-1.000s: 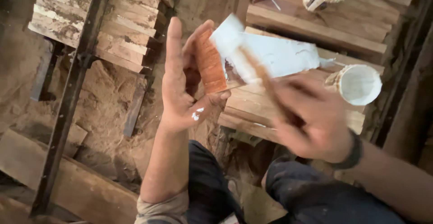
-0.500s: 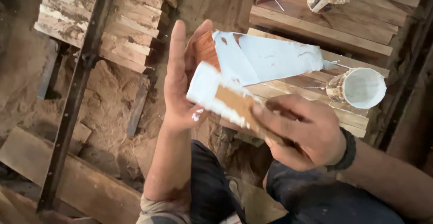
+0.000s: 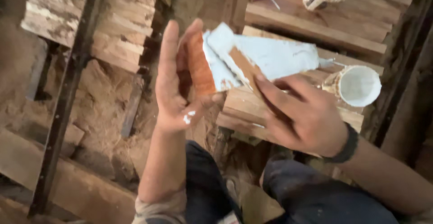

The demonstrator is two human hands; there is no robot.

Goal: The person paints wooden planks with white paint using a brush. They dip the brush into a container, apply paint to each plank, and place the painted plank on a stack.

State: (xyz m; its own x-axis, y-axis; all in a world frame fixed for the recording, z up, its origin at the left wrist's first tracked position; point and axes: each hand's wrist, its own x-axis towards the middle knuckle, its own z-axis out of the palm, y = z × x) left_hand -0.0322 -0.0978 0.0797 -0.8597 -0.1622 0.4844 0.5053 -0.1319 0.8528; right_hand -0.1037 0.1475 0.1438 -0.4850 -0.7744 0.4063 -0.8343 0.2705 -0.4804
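Two hands meet over the bench: the left hand (image 3: 173,86) grips a small wooden block (image 3: 199,68) upright, the right hand (image 3: 306,116) holds a wooden spreader (image 3: 234,55) wiping white paste across it; next, judging by bare wood, even coverage

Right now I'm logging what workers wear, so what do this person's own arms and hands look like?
Both hands are bare, no gloves. The left hand has small white smears near the heel of the palm, and a light, dusty sleeve is pushed up to the elbow. The right hand has a dark band around the wrist; its forearm is bare.
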